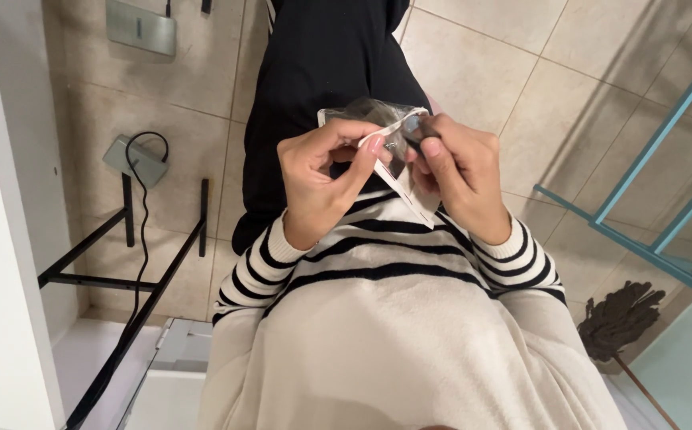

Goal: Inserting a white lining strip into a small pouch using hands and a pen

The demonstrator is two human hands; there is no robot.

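Note:
I hold a small clear plastic packet [394,151] with white edges in front of my chest, over my black trousers. My left hand [322,179] pinches its left edge between thumb and forefinger. My right hand [461,175] grips its right side, thumb on top, with a small dark item pressed under the fingertips at the packet's upper corner. Both wrists come out of cream sleeves with black stripes. What lies inside the packet is too small to tell.
Beige floor tiles [481,72] lie below. A black metal frame [131,263] with a black cable and grey box [137,159] stands left, by a white panel [3,239]. A blue metal frame [648,199] and a dark mop head [621,318] are right.

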